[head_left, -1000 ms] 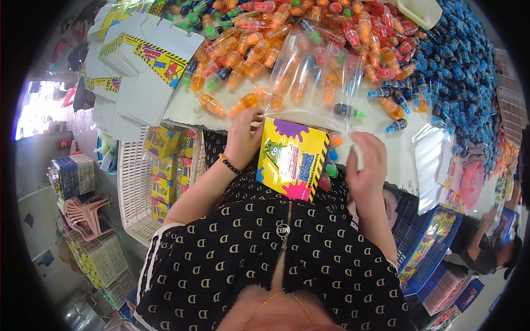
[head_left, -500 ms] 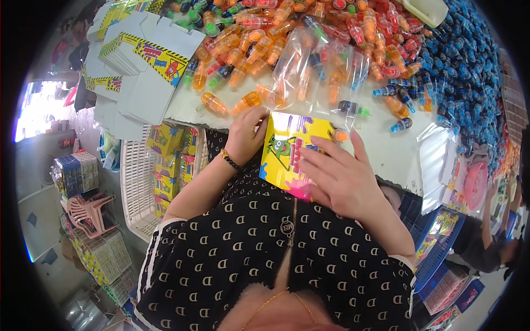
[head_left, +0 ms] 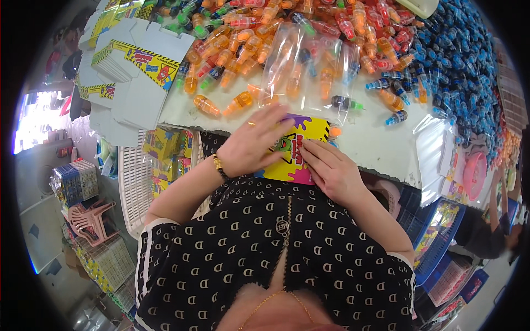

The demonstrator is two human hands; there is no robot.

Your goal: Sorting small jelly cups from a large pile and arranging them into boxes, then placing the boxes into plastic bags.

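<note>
A yellow printed cardboard box (head_left: 293,156) with purple splashes rests at the near edge of the white table (head_left: 375,144), against my body. My left hand (head_left: 255,142) lies flat across the box's left part, fingers pressed on its top. My right hand (head_left: 330,170) grips the box's right lower side, fingers curled on its face. Just beyond the box lie clear plastic bags (head_left: 309,69) holding small bottle-shaped candies. An orange candy bottle (head_left: 238,102) lies a short way past my left fingertips.
Heaps of orange, red and green candy bottles (head_left: 259,33) cover the far table; blue ones (head_left: 464,60) pile at the right. Flat unfolded boxes (head_left: 130,66) are stacked at the left. A white basket (head_left: 135,182) with filled boxes stands below. Another person (head_left: 491,231) sits at right.
The box was open with my hands at its sides; my right hand swept over its top, and now both hands press on the box.
</note>
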